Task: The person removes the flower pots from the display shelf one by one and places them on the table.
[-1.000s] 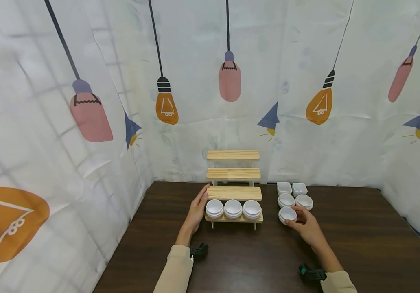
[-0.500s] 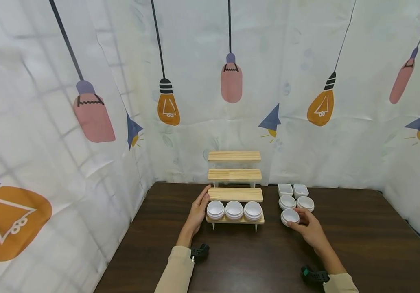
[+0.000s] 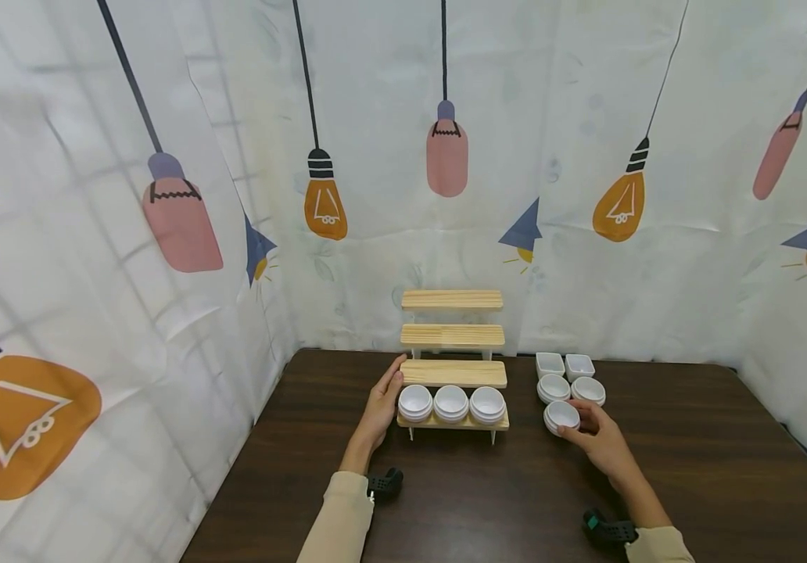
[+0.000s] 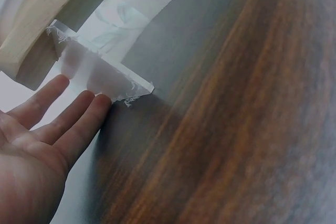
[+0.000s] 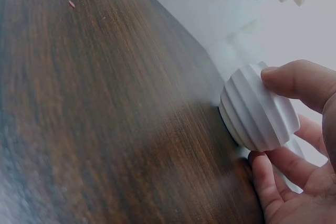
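Note:
My right hand (image 3: pixel 599 439) pinches a small white ribbed bowl (image 3: pixel 560 417) between thumb and fingers, at the front of a group of white dishes. In the right wrist view this ribbed bowl (image 5: pixel 257 109) sits low at the table surface, thumb on its upper side and fingers below. My left hand (image 3: pixel 379 405) is at the left side of a tiered wooden display rack (image 3: pixel 454 374). The left wrist view shows its straight fingers (image 4: pixel 81 129) against the rack's clear side support (image 4: pixel 97 69). Three white round bowls (image 3: pixel 451 402) stand in a row on the lowest tier.
Behind the held bowl are two round bowls (image 3: pixel 589 389) and two square dishes (image 3: pixel 550 363). The rack's upper tiers (image 3: pixel 451 299) are bare wood. A dark brown table (image 3: pixel 488 500) meets a patterned white curtain (image 3: pixel 375 297) at the back and left.
My right hand and the ribbed bowl have shifted slightly to the right, a little away from the bowl behind. The left hand stays at the rack's side.

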`<state>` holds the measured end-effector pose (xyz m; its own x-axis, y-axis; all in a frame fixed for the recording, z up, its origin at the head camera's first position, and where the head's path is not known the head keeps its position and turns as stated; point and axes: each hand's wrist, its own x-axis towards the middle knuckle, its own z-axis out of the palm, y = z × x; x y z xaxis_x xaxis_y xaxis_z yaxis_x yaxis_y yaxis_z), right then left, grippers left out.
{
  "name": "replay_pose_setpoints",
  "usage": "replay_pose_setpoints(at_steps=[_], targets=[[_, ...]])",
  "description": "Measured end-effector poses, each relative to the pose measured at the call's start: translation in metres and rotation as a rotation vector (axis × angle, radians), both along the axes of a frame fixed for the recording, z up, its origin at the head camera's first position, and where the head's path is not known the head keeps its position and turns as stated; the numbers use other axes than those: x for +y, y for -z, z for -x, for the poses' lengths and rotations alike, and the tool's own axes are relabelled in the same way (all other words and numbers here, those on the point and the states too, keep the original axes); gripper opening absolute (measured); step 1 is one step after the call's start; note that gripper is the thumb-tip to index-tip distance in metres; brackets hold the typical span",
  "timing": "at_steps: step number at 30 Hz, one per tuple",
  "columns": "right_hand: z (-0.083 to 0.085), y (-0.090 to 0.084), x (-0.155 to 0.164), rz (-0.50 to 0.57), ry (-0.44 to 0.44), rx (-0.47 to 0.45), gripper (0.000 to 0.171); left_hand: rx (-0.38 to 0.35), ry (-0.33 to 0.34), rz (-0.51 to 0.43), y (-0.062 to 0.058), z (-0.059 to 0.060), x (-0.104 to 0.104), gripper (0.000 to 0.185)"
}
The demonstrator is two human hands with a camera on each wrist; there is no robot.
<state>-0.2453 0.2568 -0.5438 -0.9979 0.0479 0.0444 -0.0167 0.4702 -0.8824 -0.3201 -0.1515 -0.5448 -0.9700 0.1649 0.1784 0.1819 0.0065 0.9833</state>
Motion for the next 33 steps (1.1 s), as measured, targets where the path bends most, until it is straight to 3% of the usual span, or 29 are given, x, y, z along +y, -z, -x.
replay_pose_setpoints(at_steps=[22, 33], targets=[[-0.0001, -0.0008, 0.0005, 0.021, -0.014, 0.016, 0.059, -0.017, -0.002, -0.007, -0.0010, -0.0018, -0.0007, 0.050], [-0.0004, -0.0002, 0.0014, 0.010, -0.012, 0.002, 0.062, 0.005, 0.006, -0.024, -0.0001, 0.0013, -0.0003, 0.055]])
